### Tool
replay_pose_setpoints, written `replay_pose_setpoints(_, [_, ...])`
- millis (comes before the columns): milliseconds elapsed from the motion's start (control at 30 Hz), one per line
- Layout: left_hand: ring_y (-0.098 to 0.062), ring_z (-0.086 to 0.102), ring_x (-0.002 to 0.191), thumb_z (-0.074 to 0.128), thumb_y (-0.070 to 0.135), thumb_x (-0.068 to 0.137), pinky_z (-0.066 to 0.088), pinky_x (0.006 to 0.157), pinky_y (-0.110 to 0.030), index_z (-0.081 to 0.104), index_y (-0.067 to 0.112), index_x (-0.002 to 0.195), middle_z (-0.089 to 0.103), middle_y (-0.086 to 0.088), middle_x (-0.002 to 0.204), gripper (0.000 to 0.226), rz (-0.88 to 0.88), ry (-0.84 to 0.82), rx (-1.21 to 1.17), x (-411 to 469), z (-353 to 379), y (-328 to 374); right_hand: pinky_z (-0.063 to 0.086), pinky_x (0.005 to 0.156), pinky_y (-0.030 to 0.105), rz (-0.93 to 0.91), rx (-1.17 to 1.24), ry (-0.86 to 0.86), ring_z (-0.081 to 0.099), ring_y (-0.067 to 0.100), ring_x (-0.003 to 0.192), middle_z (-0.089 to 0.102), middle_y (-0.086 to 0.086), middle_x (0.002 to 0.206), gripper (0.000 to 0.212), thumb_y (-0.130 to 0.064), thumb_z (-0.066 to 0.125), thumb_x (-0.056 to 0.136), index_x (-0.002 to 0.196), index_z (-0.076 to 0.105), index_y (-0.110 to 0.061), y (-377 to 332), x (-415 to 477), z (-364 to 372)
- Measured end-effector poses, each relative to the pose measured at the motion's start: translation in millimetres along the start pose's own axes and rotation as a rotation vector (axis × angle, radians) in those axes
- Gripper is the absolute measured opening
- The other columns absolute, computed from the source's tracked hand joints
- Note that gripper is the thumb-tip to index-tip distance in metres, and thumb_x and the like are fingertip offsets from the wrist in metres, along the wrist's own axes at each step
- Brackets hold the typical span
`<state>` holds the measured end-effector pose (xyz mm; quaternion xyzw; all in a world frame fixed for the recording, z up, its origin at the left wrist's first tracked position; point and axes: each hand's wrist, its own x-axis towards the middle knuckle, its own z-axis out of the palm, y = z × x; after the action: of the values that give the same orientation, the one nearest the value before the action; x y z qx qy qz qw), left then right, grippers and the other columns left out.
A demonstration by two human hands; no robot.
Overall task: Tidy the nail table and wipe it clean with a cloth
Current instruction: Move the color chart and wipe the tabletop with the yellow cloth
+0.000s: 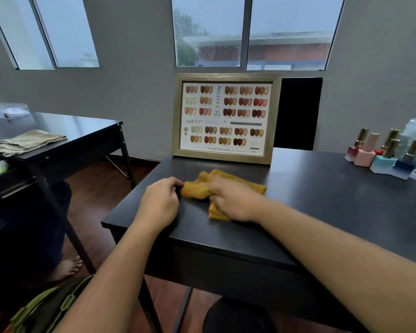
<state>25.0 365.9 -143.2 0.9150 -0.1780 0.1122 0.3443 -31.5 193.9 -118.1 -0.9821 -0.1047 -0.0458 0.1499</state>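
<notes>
The dark tabletop (322,200) fills most of my view, and a second tabletop (87,131) stands well apart at the left with a folded beige cloth (29,141) on it. A framed nail colour chart (226,117) stands upright at the back edge. Just in front of it, the crumpled yellow cloth (197,188) lies on the near left part of the tabletop. My right hand (233,200) presses down on the cloth, its grip wide and its fingers spread over the fabric. My left hand (159,203) rests beside it, fingers curled against the cloth's left end; I cannot tell whether that grip holds anything. A cluster of nail polish bottles (382,155) stands at the far right.
</notes>
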Motion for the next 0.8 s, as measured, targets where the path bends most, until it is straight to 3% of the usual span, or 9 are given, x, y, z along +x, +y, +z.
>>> replay_pose_setpoints(100, [-0.019, 0.055, 0.11, 0.036, 0.007, 0.094, 0.041, 0.089, -0.026, 0.066, 0.019, 0.105, 0.065, -0.004, 0.115, 0.035, -0.021, 0.009, -0.098, 2, -2, -4, 0.006, 0.115, 0.014, -0.247, 0.06, -0.077, 0.014, -0.002, 0.142, 0.02, -0.017, 0.155, 0.051, -0.018, 0.043, 0.095, 0.143, 0.036, -0.035, -17, -50, 11])
replay_pose_setpoints(200, [-0.017, 0.055, 0.11, 0.036, 0.008, 0.094, 0.042, 0.09, -0.027, 0.067, 0.023, 0.103, 0.065, -0.001, 0.115, 0.036, -0.032, 0.007, -0.122, 2, -2, -5, -0.002, 0.103, -0.005, -0.253, 0.16, -0.125, 0.006, -0.025, 0.132, 0.015, -0.04, 0.144, 0.056, -0.015, 0.044, 0.094, 0.139, 0.037, -0.047, 18, -104, -12])
replay_pose_setpoints(300, [-0.018, 0.056, 0.105, 0.036, 0.009, 0.094, 0.041, 0.086, -0.026, 0.068, 0.024, 0.103, 0.066, 0.0, 0.112, 0.036, -0.028, -0.003, -0.077, 1, -1, -3, 0.015, 0.1, -0.005, -0.012, 0.198, 0.015, 0.035, -0.013, 0.128, 0.035, -0.037, 0.135, 0.067, 0.0, 0.048, 0.09, 0.114, 0.049, -0.062, 80, -123, -43])
replay_pose_setpoints(367, [-0.02, 0.056, 0.104, 0.036, 0.009, 0.094, 0.041, 0.087, -0.028, 0.068, 0.023, 0.104, 0.066, -0.001, 0.112, 0.036, -0.017, -0.012, -0.045, 1, 0, -1, 0.029, 0.1, 0.008, 0.267, 0.095, 0.126, 0.049, 0.01, 0.125, 0.049, -0.015, 0.139, 0.053, -0.003, 0.049, 0.092, 0.119, 0.057, -0.048, 122, -117, -54])
replay_pose_setpoints(433, [-0.023, 0.057, 0.1, 0.036, 0.009, 0.093, 0.042, 0.087, -0.03, 0.068, 0.022, 0.105, 0.066, -0.003, 0.112, 0.036, -0.011, -0.013, -0.021, 0, -1, 1, 0.027, 0.107, 0.024, 0.466, 0.005, 0.174, 0.04, 0.024, 0.134, 0.047, 0.002, 0.144, 0.044, -0.01, 0.048, 0.093, 0.132, 0.054, -0.03, 138, -100, -54])
replay_pose_setpoints(567, [-0.023, 0.056, 0.104, 0.036, 0.008, 0.093, 0.041, 0.087, -0.031, 0.067, 0.023, 0.106, 0.065, -0.003, 0.115, 0.037, -0.013, -0.024, -0.008, 1, -1, 1, 0.034, 0.107, 0.034, 0.168, -0.014, 0.101, 0.046, 0.02, 0.121, 0.049, -0.007, 0.114, 0.059, -0.018, 0.054, 0.084, 0.136, 0.045, -0.044, 56, -53, -28])
replay_pose_setpoints(633, [-0.024, 0.057, 0.102, 0.037, 0.009, 0.093, 0.041, 0.082, -0.03, 0.068, 0.026, 0.103, 0.066, -0.003, 0.113, 0.036, -0.018, -0.034, -0.028, 2, -2, 0, 0.026, 0.112, 0.028, -0.057, -0.006, 0.046, 0.041, 0.018, 0.127, 0.051, -0.005, 0.13, 0.057, -0.016, 0.053, 0.085, 0.137, 0.046, -0.04, 4, -52, -7])
replay_pose_setpoints(733, [-0.028, 0.059, 0.099, 0.039, 0.012, 0.093, 0.04, 0.074, -0.03, 0.067, 0.031, 0.099, 0.068, -0.003, 0.108, 0.034, -0.037, -0.05, -0.037, 3, -3, 0, 0.004, 0.111, 0.016, -0.202, 0.102, -0.067, 0.014, 0.004, 0.143, 0.025, -0.01, 0.156, 0.05, -0.017, 0.042, 0.096, 0.143, 0.036, -0.034, -15, -87, 4])
replay_pose_setpoints(800, [-0.025, 0.056, 0.108, 0.04, 0.016, 0.093, 0.044, 0.088, -0.033, 0.066, 0.031, 0.102, 0.065, 0.0, 0.115, 0.031, -0.014, -0.053, 0.019, 1, 1, 4, 0.006, 0.113, 0.016, -0.178, 0.146, -0.107, 0.012, -0.006, 0.141, 0.024, -0.021, 0.154, 0.05, -0.017, 0.04, 0.096, 0.141, 0.036, -0.04, 15, -115, -10])
